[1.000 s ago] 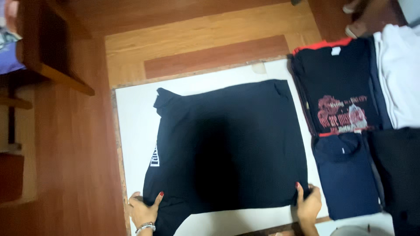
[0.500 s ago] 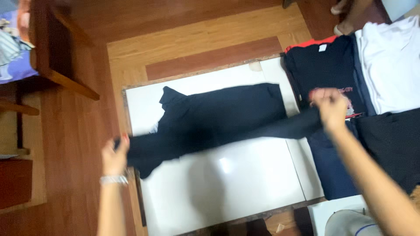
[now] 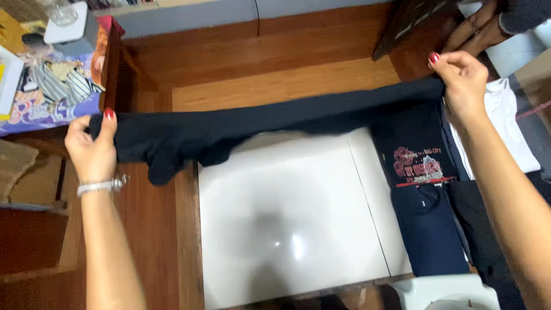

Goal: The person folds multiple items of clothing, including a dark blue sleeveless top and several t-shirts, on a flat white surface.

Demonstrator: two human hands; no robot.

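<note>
A dark navy shirt [image 3: 258,126] hangs stretched in the air above a glossy white board [image 3: 287,229]. My left hand [image 3: 92,146] grips its left end; a silver bracelet is on that wrist. My right hand [image 3: 462,80] pinches its right end at the upper right. The cloth sags a little near my left hand, where a sleeve droops. Nothing lies on the white board under it.
Right of the board lie a dark printed shirt [image 3: 416,155], a folded navy shirt [image 3: 427,229], a white garment [image 3: 508,135] and a black one [image 3: 476,229]. Another person's hand [image 3: 476,26] is at the top right. A cluttered patterned surface [image 3: 46,86] sits top left. A white tub's rim [image 3: 442,290] shows at the bottom right.
The shirt lay flat on the board with both hands at its near edge. Both hands lifted it up and away, pulling it taut in the air.
</note>
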